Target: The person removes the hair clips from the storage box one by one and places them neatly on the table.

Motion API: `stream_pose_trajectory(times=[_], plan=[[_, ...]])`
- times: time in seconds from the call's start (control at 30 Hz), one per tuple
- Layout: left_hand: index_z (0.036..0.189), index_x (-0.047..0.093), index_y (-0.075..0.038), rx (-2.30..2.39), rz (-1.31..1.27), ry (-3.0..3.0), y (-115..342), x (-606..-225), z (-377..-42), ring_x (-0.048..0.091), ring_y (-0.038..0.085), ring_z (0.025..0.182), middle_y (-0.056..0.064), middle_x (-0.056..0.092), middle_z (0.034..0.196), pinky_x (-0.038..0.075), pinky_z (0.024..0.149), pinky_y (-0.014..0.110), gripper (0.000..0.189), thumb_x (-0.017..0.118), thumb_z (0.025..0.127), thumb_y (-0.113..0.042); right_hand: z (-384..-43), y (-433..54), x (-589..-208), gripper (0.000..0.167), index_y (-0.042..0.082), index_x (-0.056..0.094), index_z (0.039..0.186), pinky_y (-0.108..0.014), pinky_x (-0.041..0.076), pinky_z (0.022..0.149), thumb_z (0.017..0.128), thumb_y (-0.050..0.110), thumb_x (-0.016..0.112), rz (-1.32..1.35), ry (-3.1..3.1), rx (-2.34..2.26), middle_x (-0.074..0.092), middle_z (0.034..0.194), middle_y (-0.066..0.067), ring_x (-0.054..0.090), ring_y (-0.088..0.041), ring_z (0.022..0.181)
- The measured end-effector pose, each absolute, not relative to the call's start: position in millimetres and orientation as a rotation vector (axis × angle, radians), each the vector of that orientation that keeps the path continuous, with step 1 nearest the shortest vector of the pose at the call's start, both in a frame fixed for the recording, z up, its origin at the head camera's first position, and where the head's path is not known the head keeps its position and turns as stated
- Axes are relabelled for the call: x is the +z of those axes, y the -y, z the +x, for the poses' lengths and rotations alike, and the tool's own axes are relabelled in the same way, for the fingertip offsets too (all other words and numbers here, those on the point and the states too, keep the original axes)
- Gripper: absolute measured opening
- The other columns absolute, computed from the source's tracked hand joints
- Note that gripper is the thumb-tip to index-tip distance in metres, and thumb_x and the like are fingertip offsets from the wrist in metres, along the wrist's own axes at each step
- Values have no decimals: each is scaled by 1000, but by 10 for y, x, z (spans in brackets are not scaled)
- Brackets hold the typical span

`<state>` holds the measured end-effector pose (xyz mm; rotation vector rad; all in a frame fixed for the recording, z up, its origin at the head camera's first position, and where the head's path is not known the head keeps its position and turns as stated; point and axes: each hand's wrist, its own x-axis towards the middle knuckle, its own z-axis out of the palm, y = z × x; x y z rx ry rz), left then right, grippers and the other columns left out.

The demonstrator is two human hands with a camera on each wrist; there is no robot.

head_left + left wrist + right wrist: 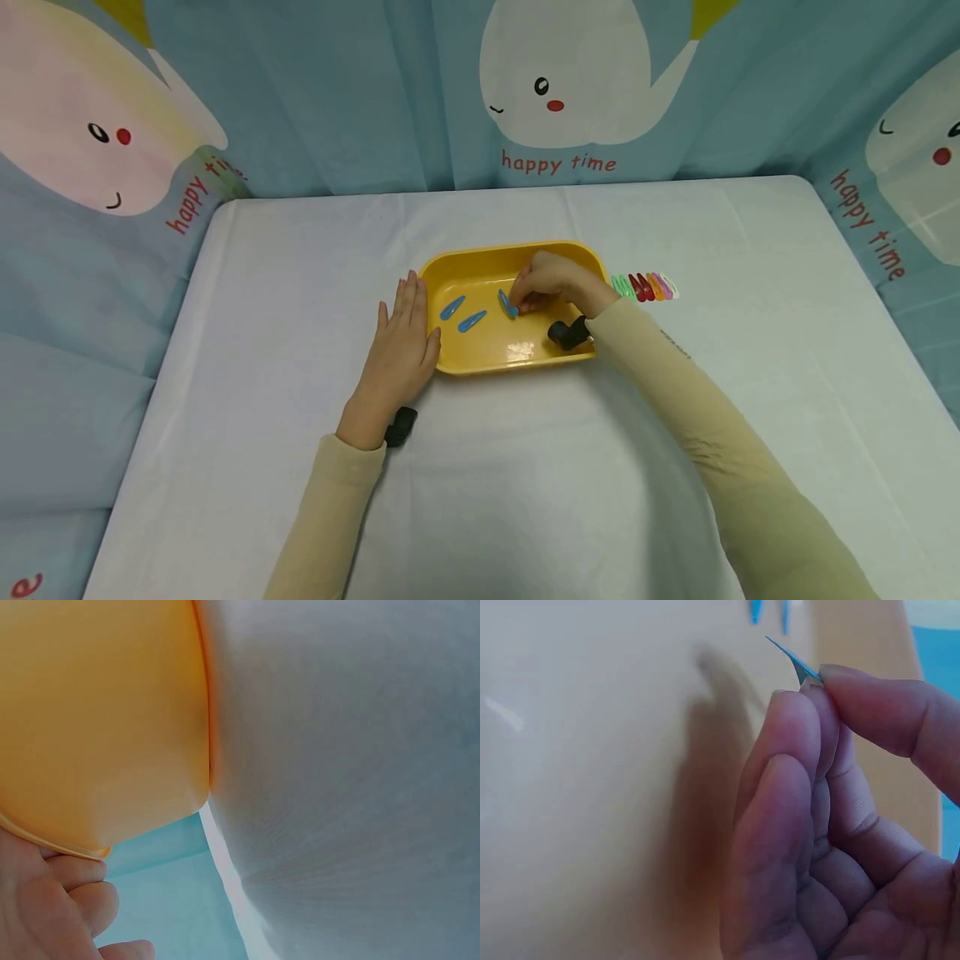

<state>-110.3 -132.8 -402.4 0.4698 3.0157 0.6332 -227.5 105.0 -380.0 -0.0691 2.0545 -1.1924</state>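
A shallow yellow tray (pixel 487 352) sits on the table. My right hand (pixel 551 279) reaches over it and pinches a blue hair clip (pixel 506 302) between thumb and fingertips. In the right wrist view that clip (pixel 799 663) shows nearly edge-on at the fingertips. Two more blue hair clips, a left one (pixel 452 307) and a lower one (pixel 472 322), lie on the tray floor to the left. My left hand (pixel 399 346) rests against the tray's left rim, fingers extended; the left wrist view shows its fingers (pixel 94 900) by the rim.
Right of the tray, a row of colourful hair clips (pixel 645 287) in green, red, orange, purple and pale tones lies on the white tablecloth (pixel 300 275). A blue curtain (pixel 337 100) with whale prints hangs behind the table. Each wrist carries a small black camera (pixel 567 333).
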Motion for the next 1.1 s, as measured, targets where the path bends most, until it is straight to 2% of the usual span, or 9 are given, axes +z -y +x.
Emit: stream_pose_trajectory(times=[0.27,0.53,0.87,1.1], plan=[[149,4,4,638,474,-3020,1325,-4022,-1103,-3,27,144,14,-4,157,3,112,54,65,35,100,-25,-2296,-1077,-3793,13,1,69,70,-18,49,52,82,0,67,-70,-1939,-1273,64,60,-4,60,-9,53],[149,5,5,643,477,-3029,1319,-4031,-1099,-2,27,144,15,-3,157,3,112,53,64,35,100,-24,-2260,-1099,-3717,10,-5,68,81,-19,52,57,87,-1,60,-130,-1846,-1330,66,66,-5,61,-10,57],[149,4,4,627,464,-3014,1324,-4017,-1096,-2,27,144,15,-4,157,3,112,54,64,35,100,-25,-2203,-1152,-3597,10,-4,69,82,-30,55,67,87,-1,61,-199,-1835,-1441,67,73,-8,64,-15,62],[149,4,4,635,471,-3016,1327,-4026,-1103,-2,27,144,15,-3,157,3,112,54,65,37,100,-23,-2144,-1254,-3507,14,1,70,79,-31,55,70,87,-2,59,-216,-1819,-1529,67,76,-9,64,-17,64]])
